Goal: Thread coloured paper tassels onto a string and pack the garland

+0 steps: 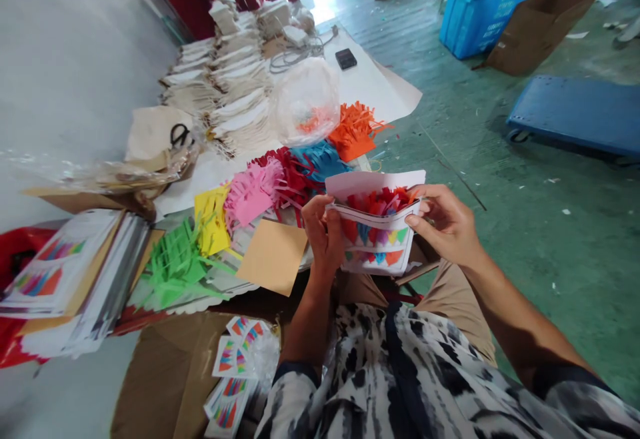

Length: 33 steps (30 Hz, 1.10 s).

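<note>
Between my two hands, above my lap, is a white printed packet (pixel 375 262) with its flap up and its mouth spread. Red and orange paper tassels (pixel 383 202) show inside the mouth. My left hand (pixel 323 236) pinches the packet's left top corner. On the opposite side, my right hand (pixel 443 222) grips the right edge, thumb on the front. A tan card (pixel 275 256) lies just left of my left hand. Beyond it are fringed paper bundles: green (pixel 175 262), yellow (pixel 213 219), pink (pixel 255 189), dark red (pixel 295 182), blue (pixel 317 159) and orange (pixel 355 129).
Stacks of pale paper (pixel 240 86) fill the table's far left, near black scissors (pixel 180 134). A clear plastic bag (pixel 307 102) and a black phone (pixel 346 59) lie farther back. Finished-looking packets (pixel 233 386) sit in a carton (pixel 170 372). A blue trolley (pixel 580 116) stands right.
</note>
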### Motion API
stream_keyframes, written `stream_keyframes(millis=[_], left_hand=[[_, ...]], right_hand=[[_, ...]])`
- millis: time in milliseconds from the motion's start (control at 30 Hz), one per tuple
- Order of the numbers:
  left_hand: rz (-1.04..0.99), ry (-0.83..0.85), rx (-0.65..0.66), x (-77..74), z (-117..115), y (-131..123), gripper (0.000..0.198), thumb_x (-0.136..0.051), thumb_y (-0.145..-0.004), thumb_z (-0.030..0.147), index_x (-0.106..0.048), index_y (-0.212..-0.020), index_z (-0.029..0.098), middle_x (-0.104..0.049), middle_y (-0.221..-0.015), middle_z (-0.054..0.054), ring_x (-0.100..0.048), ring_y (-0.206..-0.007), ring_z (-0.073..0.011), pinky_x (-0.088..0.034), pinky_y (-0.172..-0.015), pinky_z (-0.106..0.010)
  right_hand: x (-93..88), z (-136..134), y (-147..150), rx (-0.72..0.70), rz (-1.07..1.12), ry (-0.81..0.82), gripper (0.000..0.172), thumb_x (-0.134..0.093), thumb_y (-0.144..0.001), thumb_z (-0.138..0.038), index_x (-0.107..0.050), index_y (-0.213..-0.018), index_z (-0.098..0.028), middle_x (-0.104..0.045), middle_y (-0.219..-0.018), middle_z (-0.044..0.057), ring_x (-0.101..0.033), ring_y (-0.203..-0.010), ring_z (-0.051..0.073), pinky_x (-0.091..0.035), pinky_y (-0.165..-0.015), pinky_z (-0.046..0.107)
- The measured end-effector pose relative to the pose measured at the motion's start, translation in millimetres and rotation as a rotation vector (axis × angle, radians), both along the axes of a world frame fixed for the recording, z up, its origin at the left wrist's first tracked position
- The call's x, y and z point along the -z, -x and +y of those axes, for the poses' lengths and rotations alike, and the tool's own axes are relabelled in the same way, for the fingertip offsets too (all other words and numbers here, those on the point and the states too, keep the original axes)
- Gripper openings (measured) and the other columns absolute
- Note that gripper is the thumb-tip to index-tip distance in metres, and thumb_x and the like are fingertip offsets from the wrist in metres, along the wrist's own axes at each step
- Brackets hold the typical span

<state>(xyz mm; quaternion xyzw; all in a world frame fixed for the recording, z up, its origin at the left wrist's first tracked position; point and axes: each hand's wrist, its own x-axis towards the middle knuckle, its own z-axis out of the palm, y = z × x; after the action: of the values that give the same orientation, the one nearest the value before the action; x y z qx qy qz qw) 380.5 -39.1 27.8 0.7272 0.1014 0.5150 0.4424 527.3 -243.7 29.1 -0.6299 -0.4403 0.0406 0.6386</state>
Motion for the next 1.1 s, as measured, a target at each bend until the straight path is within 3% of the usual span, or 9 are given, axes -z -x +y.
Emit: stream_keyframes(millis=[100, 200, 300, 400, 500, 567, 733, 967, 1100], left_hand=[[0.017, -0.082, 0.009, -1.2, 5, 5, 0.018, -0.06, -0.112, 0.038, -0.064, -0.127, 0.028, -0.065, -0.11, -0.003, -0.059, -0.084, -0.0115, -0.048, -0.074, -0.024], [0.05, -0.086, 0.011, -4.1, 9, 7, 0.018, -0.06, -0.112, 0.04, -0.068, -0.118, 0.025, -0.066, -0.101, -0.002, -0.056, -0.077, -0.0113, -0.045, -0.069, -0.024], [0.106, 0.084, 0.058, -7.0, 11, 2, 0.026, -0.065, -0.109, 0.048, -0.069, -0.104, 0.023, -0.064, -0.091, 0.0, -0.055, -0.075, -0.0112, -0.045, -0.068, -0.024], [0.141, 0.335, 0.124, -7.0, 18, -8, 0.037, -0.082, -0.095, 0.055, -0.069, -0.091, 0.021, -0.063, -0.083, 0.001, -0.058, -0.075, -0.0104, -0.047, -0.069, -0.021], [0.162, 0.547, 0.197, -3.4, 30, -16, 0.042, -0.096, -0.078, 0.054, -0.072, -0.084, 0.02, -0.071, -0.095, -0.001, -0.064, -0.079, -0.0103, -0.05, -0.068, -0.02], [0.16, 0.609, 0.231, -0.1, 38, -20, 0.039, -0.099, -0.073, 0.049, -0.074, -0.081, 0.02, -0.074, -0.106, -0.003, -0.067, -0.084, -0.0108, -0.051, -0.068, -0.02], [0.185, 0.571, 0.27, 5.1, 50, -19, 0.039, -0.102, -0.068, 0.045, -0.073, -0.074, 0.019, -0.073, -0.098, -0.003, -0.066, -0.08, -0.0105, -0.053, -0.068, -0.021], [0.176, 0.495, 0.263, 10.9, 53, -10, 0.038, -0.1, -0.073, 0.044, -0.072, -0.075, 0.018, -0.074, -0.094, -0.003, -0.068, -0.083, -0.0118, -0.057, -0.077, -0.025], [0.168, 0.358, 0.235, 13.8, 50, -6, 0.036, -0.093, -0.082, 0.047, -0.072, -0.079, 0.018, -0.073, -0.098, -0.005, -0.069, -0.088, -0.0134, -0.056, -0.071, -0.022]], right_hand=[[-4.9, -2, 0, 0.002, -0.059, 0.025, 0.017, -0.079, -0.1, -0.033, -0.073, -0.115, -0.03, -0.065, -0.094, 0.001, -0.055, -0.077, 0.017, -0.045, -0.071, 0.033], [-8.8, -3, 1, -0.009, -0.077, 0.061, 0.011, -0.077, -0.102, -0.033, -0.072, -0.11, -0.028, -0.061, -0.089, 0.0, -0.053, -0.077, 0.017, -0.042, -0.073, 0.033], [-7.4, 1, -1, -0.029, -0.015, 0.107, 0.012, -0.074, -0.104, -0.038, -0.071, -0.11, -0.028, -0.056, -0.088, 0.0, -0.05, -0.076, 0.017, -0.04, -0.071, 0.033], [-1.4, 9, -8, -0.031, 0.05, 0.131, 0.016, -0.071, -0.106, -0.043, -0.073, -0.111, -0.027, -0.063, -0.095, 0.002, -0.054, -0.081, 0.017, -0.042, -0.073, 0.033], [5.7, 20, -19, -0.018, 0.073, 0.123, 0.019, -0.072, -0.105, -0.046, -0.076, -0.113, -0.028, -0.071, -0.105, 0.003, -0.062, -0.09, 0.019, -0.046, -0.08, 0.033], [9.7, 25, -25, -0.006, 0.115, 0.117, 0.022, -0.076, -0.102, -0.049, -0.077, -0.11, -0.029, -0.072, -0.102, 0.002, -0.062, -0.086, 0.018, -0.047, -0.077, 0.032], [12.9, 33, -31, 0.017, 0.183, 0.12, 0.032, -0.08, -0.097, -0.058, -0.076, -0.095, -0.027, -0.065, -0.084, 0.001, -0.053, -0.072, 0.016, -0.042, -0.063, 0.031], [7.9, 34, -28, -0.036, 0.089, 0.145, 0.034, -0.082, -0.095, -0.056, -0.07, -0.083, -0.025, -0.065, -0.083, 0.001, -0.056, -0.076, 0.017, -0.046, -0.067, 0.033], [12.8, 35, -27, -0.003, 0.142, 0.148, 0.036, -0.09, -0.089, -0.052, -0.068, -0.082, -0.025, -0.053, -0.071, -0.003, -0.044, -0.064, 0.013, -0.035, -0.056, 0.028]])
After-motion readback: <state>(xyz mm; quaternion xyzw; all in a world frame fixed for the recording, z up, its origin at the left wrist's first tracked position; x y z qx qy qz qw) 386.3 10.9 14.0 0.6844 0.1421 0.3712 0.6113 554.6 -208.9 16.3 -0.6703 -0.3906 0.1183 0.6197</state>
